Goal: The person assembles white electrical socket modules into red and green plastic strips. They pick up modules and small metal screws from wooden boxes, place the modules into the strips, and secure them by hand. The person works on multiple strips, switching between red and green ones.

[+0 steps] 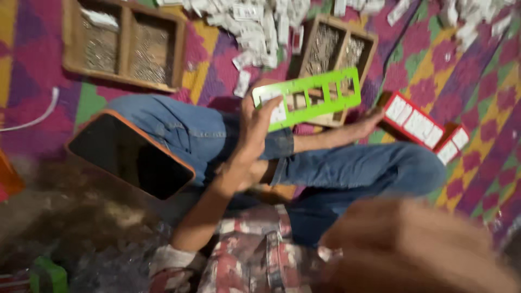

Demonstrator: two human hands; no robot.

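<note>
the left hand (pixel 255 127) is pinching the near end of the green slotted template (pixel 308 96), whose long axis is running rightward toward the right hand (pixel 374 120), seemingly open and empty beside the red tray (pixel 412 122).

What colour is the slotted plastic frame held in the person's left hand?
Bright green; the slotted frame, gripped by the left hand, shows best in the head view.

Dim, warm indoor light; the whole frame is motion-blurred, the lower left sinks into shadow, the near foreground is unfocused.
</note>
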